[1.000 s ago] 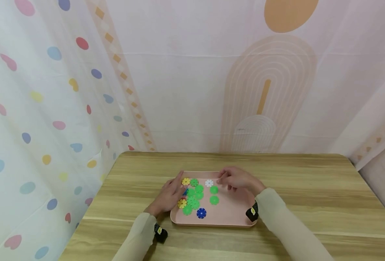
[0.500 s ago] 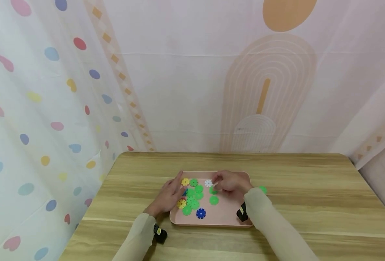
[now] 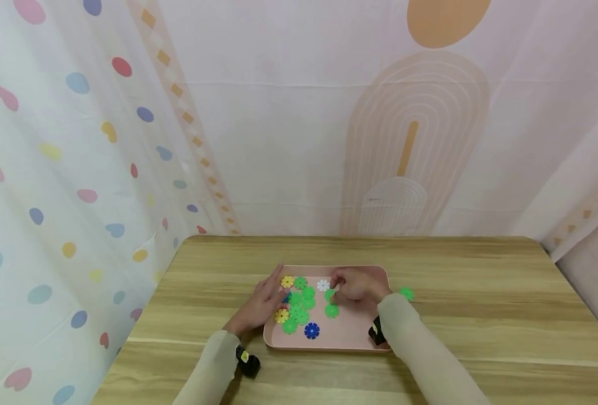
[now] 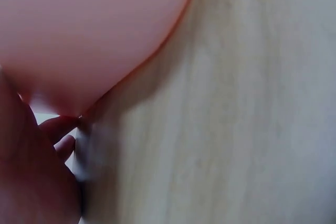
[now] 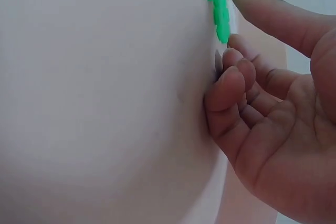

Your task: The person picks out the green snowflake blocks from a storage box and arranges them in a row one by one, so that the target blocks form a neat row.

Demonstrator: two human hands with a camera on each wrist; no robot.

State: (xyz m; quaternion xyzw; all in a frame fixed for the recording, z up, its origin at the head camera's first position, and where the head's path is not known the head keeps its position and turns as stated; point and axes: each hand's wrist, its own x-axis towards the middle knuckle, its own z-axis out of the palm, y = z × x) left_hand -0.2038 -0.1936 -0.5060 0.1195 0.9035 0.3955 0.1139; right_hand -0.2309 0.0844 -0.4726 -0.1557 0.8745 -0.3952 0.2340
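Note:
A pink tray (image 3: pixel 349 340) holds notched plastic building discs: several green, plus yellow, white and blue ones. Over its left rim rests my left hand (image 3: pixel 258 306), index finger stretched along the rim to the far corner and thumb inside. The left wrist view catches part of that hand (image 4: pixel 31 166) beside the tray's outer side (image 4: pixel 94 24). My right hand (image 3: pixel 356 284) is low inside the tray, near two green discs (image 3: pixel 331 310) and the white disc (image 3: pixel 323 286). In the right wrist view, thumb and index fingertip stand apart around a green disc (image 5: pixel 222 22); the other fingers bend loosely.
One green disc (image 3: pixel 407 293) lies on the wooden table (image 3: pixel 481 315), just right of the tray. A blue disc (image 3: pixel 311 331) sits near the tray's front. Behind the table hangs a patterned curtain (image 3: pixel 278 140).
My right hand has moved left and lower, from the tray's far right to the green discs. The green disc on the table has come into view beside the sleeve. My left hand stays put.

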